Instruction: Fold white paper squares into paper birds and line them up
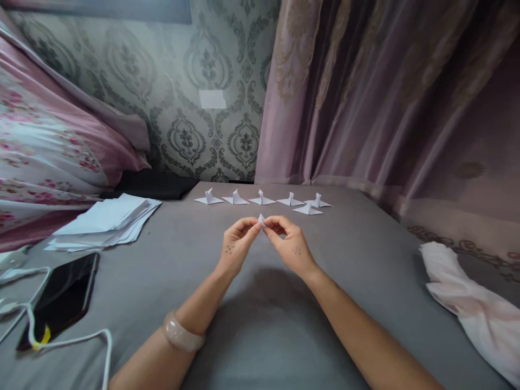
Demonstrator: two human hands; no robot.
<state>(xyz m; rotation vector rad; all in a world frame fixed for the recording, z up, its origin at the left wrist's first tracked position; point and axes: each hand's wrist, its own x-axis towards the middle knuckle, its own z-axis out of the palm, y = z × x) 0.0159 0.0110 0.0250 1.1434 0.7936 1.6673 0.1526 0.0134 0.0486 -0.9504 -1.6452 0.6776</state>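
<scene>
Between my two hands is a small piece of folded white paper [261,219], its pointed tip showing above my fingertips. My left hand [239,241] pinches its left side with thumb and forefinger. From the right, my right hand [290,244] grips the other side the same way. Most of the paper is hidden by the fingers. Just beyond my hands stand several folded white paper cranes [261,199] in a row, wings spread flat on the grey surface, with one crane [307,209] set slightly nearer at the right.
A stack of white paper sheets [101,225] lies at the left, before a folded black cloth [158,184]. Nearer are a black phone [67,298] and a white cable [77,340]. Crumpled pale fabric [467,298] lies at the right. Curtains [365,97] hang behind.
</scene>
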